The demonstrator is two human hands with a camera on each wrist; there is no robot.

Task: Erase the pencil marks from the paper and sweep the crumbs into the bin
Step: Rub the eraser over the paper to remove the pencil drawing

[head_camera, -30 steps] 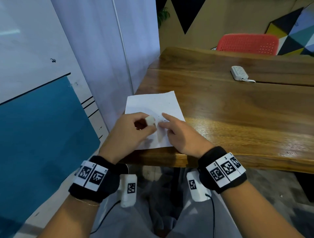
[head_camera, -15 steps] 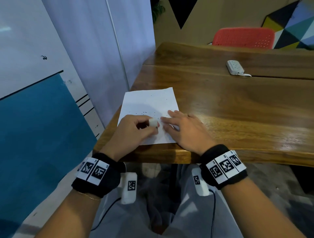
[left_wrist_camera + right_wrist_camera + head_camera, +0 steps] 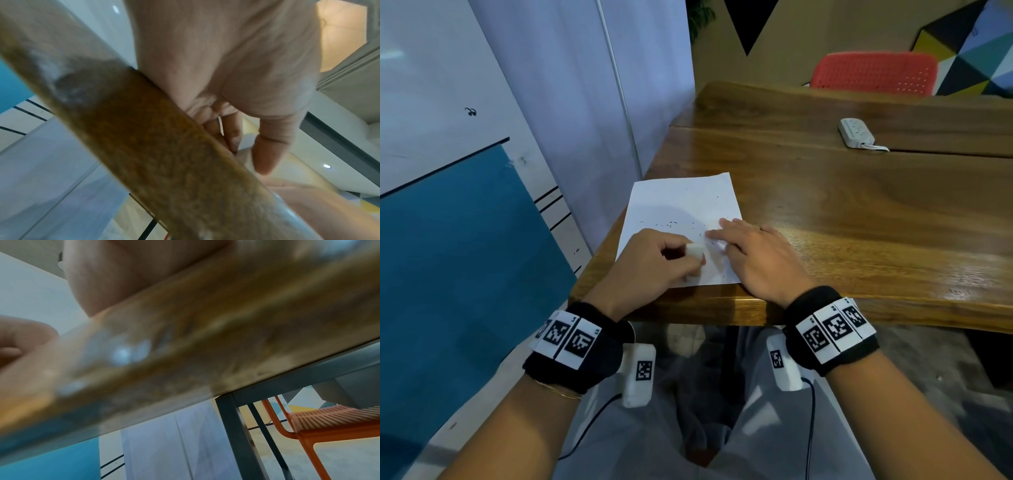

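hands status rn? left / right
Left hand: closed, pinching the white eraser.
Right hand: open, fingers flat on the paper.

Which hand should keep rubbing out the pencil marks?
Probably the left hand: it already pinches the white eraser over the paper. The right hand lies flat on the sheet, holding it in place.

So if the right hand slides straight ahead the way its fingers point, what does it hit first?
Probably the dark eraser crumbs scattered on the paper. The right hand lies flat, fingers aimed up-left across the sheet, passing just beyond the eraser in the left hand.
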